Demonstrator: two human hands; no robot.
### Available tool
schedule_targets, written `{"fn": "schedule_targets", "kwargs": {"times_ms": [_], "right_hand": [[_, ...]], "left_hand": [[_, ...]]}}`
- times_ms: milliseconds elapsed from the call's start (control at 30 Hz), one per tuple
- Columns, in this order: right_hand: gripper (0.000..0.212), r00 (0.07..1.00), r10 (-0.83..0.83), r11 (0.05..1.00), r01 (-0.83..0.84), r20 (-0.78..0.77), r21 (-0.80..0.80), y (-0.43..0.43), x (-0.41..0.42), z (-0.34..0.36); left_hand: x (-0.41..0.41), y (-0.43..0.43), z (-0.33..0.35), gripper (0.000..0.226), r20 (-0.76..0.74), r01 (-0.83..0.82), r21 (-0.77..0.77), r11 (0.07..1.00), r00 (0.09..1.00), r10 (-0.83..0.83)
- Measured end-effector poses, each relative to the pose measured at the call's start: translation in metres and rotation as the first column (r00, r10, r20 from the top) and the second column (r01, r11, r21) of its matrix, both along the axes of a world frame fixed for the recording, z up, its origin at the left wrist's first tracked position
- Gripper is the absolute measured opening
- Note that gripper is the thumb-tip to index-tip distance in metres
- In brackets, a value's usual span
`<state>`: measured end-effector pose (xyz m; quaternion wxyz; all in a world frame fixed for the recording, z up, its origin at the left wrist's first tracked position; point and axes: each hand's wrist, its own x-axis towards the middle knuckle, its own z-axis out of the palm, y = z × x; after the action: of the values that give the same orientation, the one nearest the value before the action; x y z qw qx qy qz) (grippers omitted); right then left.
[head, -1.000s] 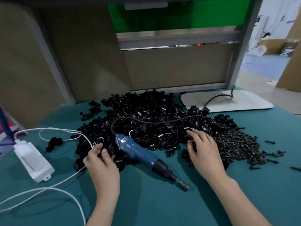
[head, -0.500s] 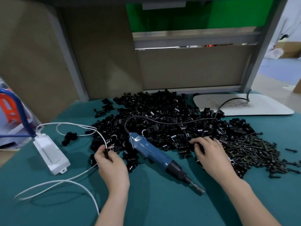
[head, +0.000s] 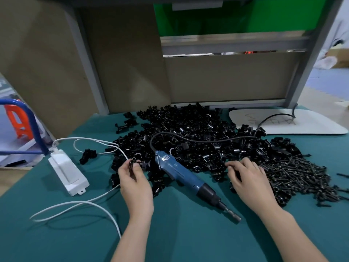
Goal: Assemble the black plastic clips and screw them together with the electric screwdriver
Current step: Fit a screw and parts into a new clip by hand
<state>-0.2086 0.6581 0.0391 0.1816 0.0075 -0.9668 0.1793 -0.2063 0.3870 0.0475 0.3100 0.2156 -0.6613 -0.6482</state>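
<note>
left hand (head: 135, 184) pinching clip (head: 133, 162) | right hand (head: 249, 178) palm down, fingers loosely bent

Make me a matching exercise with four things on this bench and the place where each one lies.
Things:
1 screwdriver
2 white box
3 screws
4 white board

Places:
A far back on the right
B between the left hand, which pinches a clip, and the right hand
C left of the left hand
D just right of the right hand

Pairs: 1-B, 2-C, 3-D, 4-A
</note>
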Motion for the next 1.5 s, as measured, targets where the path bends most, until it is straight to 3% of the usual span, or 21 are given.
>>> {"fn": "schedule_targets", "kwargs": {"times_ms": [100, 200, 300, 367, 433, 500, 533, 600, 633, 667, 733, 833, 900, 967, 1033, 1100, 1133, 1200, 1267, 1400, 1500], "right_hand": [[0.032, 0.999, 0.015, 0.998, -0.017, -0.038, -0.066, 0.001, 0.0, 0.001], [0.031, 0.995, 0.022, 0.992, -0.033, -0.096, -0.123, 0.0, 0.001, 0.003], [0.028, 0.972, 0.023, 0.989, -0.056, -0.234, -0.135, -0.002, 0.006, 0.003], [0.028, 0.948, 0.018, 0.99, -0.062, -0.318, -0.129, -0.003, 0.008, 0.004], [0.029, 0.926, 0.02, 0.99, -0.072, -0.376, -0.124, -0.004, 0.011, 0.006], [0.03, 0.916, 0.021, 0.985, -0.088, -0.4, -0.151, -0.006, 0.017, 0.007], [0.03, 0.915, 0.02, 0.976, -0.106, -0.403, -0.192, -0.008, 0.021, 0.008], [0.03, 0.917, 0.027, 0.92, -0.179, -0.398, -0.349, -0.013, 0.03, 0.014], [0.028, 0.923, 0.04, 0.857, -0.229, -0.383, -0.462, -0.015, 0.035, 0.018], [0.026, 0.934, 0.071, 0.761, -0.278, -0.351, -0.586, -0.019, 0.04, 0.021], [0.031, 0.947, 0.192, 0.533, -0.32, -0.257, -0.783, -0.029, 0.048, 0.023], [0.078, 0.93, 0.348, 0.256, -0.213, -0.115, -0.943, -0.041, 0.054, 0.012], [0.088, 0.932, 0.353, 0.099, -0.129, -0.086, -0.987, -0.042, 0.053, 0.009], [0.076, 0.942, 0.325, 0.033, -0.102, -0.086, -0.994, -0.038, 0.049, 0.008], [0.065, 0.945, 0.301, -0.042, -0.117, -0.124, -0.992, -0.035, 0.046, 0.01], [0.065, 0.966, 0.219, -0.015, -0.136, -0.136, -0.991, -0.032, 0.044, 0.013], [0.065, 0.975, 0.178, 0.024, -0.141, -0.135, -0.99, -0.03, 0.043, 0.014], [0.056, 0.977, 0.158, 0.068, -0.156, -0.143, -0.985, -0.025, 0.042, 0.015], [0.035, 0.964, 0.217, 0.09, -0.178, -0.155, -0.98, -0.026, 0.043, 0.016], [0.025, 0.947, 0.303, 0.153, -0.156, -0.104, -0.976, -0.038, 0.05, 0.015], [0.027, 0.929, 0.365, 0.204, -0.14, -0.057, -0.969, -0.041, 0.053, 0.014]], "left_hand": [[-0.004, -0.024, 0.013, 0.028, 0.029, -0.077, -0.293, 0.953, 0.996, 0.09], [-0.023, -0.058, 0.026, 0.033, 0.367, 0.04, -0.593, 0.804, 0.902, 0.225], [-0.045, -0.084, 0.027, 0.031, 0.633, 0.282, -0.502, 0.817, 0.764, 0.125], [-0.052, -0.088, 0.023, 0.03, 0.677, 0.366, -0.431, 0.825, 0.736, 0.028], [-0.049, -0.084, 0.023, 0.029, 0.681, 0.367, -0.451, 0.814, 0.731, 0.047], [-0.041, -0.079, 0.028, 0.029, 0.594, 0.29, -0.545, 0.787, 0.796, 0.118], [-0.034, -0.075, 0.034, 0.028, 0.479, 0.212, -0.577, 0.789, 0.87, 0.116], [-0.014, -0.056, 0.049, 0.021, 0.139, 0.086, -0.479, 0.874, 0.99, -0.021], [-0.002, -0.039, 0.058, 0.014, 0.01, 0.142, -0.365, 0.92, 0.989, -0.148], [0.01, -0.018, 0.065, 0.012, -0.063, 0.287, -0.248, 0.925, 0.948, -0.311], [0.03, 0.027, 0.066, 0.018, -0.131, 0.63, -0.031, 0.776, 0.767, -0.628], [0.044, 0.084, 0.047, 0.023, -0.106, 0.851, 0.063, 0.521, 0.525, -0.845], [0.046, 0.1, 0.035, 0.028, -0.093, 0.879, 0.094, 0.467, 0.475, -0.875], [0.045, 0.104, 0.029, 0.032, -0.093, 0.879, 0.144, 0.454, 0.469, -0.878], [0.044, 0.1, 0.025, 0.028, -0.07, 0.873, 0.039, 0.486, 0.487, -0.87], [0.044, 0.092, 0.024, 0.019, -0.058, 0.805, -0.097, 0.585, 0.583, -0.811], [0.044, 0.088, 0.024, 0.015, -0.078, 0.759, -0.096, 0.643, 0.639, -0.766], [0.043, 0.08, 0.024, 0.01, -0.138, 0.698, 0.005, 0.716, 0.709, -0.691], [0.041, 0.079, 0.026, 0.01, -0.178, 0.669, 0.16, 0.726, 0.743, -0.645], [0.044, 0.081, 0.031, 0.016, -0.297, 0.664, 0.473, 0.579, 0.739, -0.604], [0.047, 0.083, 0.035, 0.019, -0.375, 0.689, 0.561, 0.459, 0.705, -0.602]]}}
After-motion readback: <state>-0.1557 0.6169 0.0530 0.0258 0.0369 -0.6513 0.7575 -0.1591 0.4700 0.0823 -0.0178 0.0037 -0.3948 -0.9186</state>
